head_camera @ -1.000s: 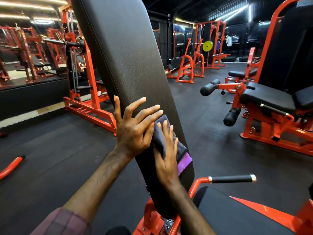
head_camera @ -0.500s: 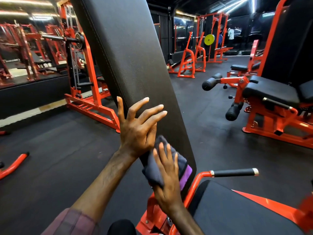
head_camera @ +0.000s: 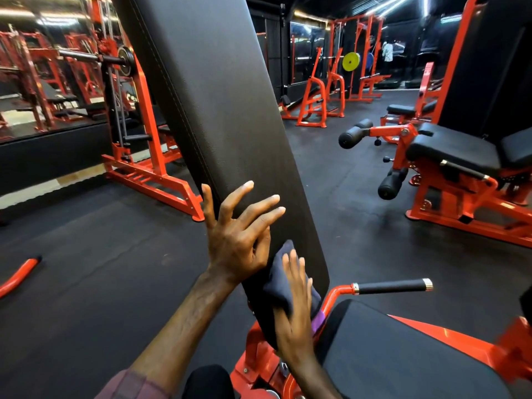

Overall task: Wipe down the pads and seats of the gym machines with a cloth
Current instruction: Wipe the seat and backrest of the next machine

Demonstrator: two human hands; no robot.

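The right hand (head_camera: 296, 306) slid the cloth (head_camera: 280, 279) down to the back pad's (head_camera: 218, 110) bottom edge, fingers flat and together. The left hand (head_camera: 236, 240) stayed braced, fingers spread; the seat (head_camera: 403, 355) likely came next.

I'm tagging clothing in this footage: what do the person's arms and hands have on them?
Both hands, left and right, are bare: no gloves, and no rings or watch can be seen. The left forearm is uncovered up to a pushed-back sleeve in a dark reddish plaid. No sleeve shows on the right arm within the frame.
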